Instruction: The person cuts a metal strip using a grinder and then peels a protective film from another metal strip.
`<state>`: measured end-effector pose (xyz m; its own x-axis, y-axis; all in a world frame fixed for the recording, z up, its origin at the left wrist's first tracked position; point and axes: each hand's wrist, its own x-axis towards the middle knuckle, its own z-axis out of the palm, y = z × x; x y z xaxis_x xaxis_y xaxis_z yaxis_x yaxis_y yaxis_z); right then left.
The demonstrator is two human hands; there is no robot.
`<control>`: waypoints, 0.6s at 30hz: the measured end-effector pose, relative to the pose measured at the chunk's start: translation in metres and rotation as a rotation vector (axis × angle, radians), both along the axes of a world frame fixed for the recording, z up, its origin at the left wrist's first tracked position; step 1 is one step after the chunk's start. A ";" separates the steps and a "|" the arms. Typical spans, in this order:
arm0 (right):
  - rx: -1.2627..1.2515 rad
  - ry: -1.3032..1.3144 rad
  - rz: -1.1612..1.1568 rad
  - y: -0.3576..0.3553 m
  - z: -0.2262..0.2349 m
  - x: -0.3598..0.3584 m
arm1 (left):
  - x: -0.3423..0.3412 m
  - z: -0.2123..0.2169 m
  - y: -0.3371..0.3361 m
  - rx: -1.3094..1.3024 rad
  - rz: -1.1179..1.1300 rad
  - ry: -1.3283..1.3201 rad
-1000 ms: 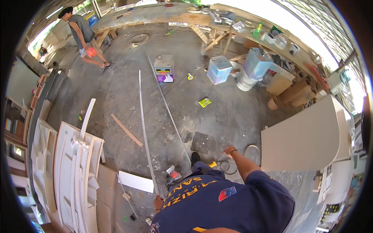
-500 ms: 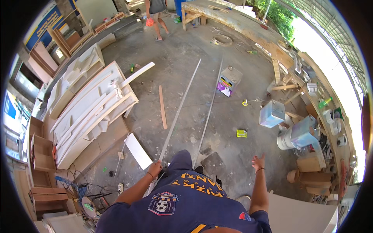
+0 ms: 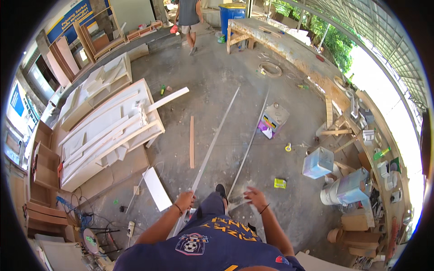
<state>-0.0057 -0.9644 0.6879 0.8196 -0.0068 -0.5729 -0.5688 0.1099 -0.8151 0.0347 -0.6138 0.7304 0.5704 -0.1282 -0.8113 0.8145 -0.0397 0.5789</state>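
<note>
Two long thin pale strips lie on the concrete floor, running away from me. My left hand (image 3: pixel 185 200) is closed on the near end of the left strip (image 3: pixel 215 136). My right hand (image 3: pixel 256 198) reaches down to the near end of the right strip (image 3: pixel 251 139), fingers spread over it; whether it grips is unclear. My dark shoe (image 3: pixel 220 191) shows between the two hands.
Stacked white panels (image 3: pixel 106 133) lie to the left, with a loose white board (image 3: pixel 156 188) and a wooden slat (image 3: pixel 191 141) nearby. A box (image 3: pixel 273 119), buckets (image 3: pixel 346 189) and clutter stand right. A long workbench (image 3: pixel 289 45) runs at the back; a person (image 3: pixel 187 18) walks there.
The view has swung round and settled over the strips. My right hand came in from the right side down onto the right strip's end. The left hand stayed on the left strip.
</note>
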 end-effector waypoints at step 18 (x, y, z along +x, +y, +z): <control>0.073 0.109 0.522 0.048 0.034 0.196 | 0.140 0.008 -0.091 -0.257 -0.027 -0.009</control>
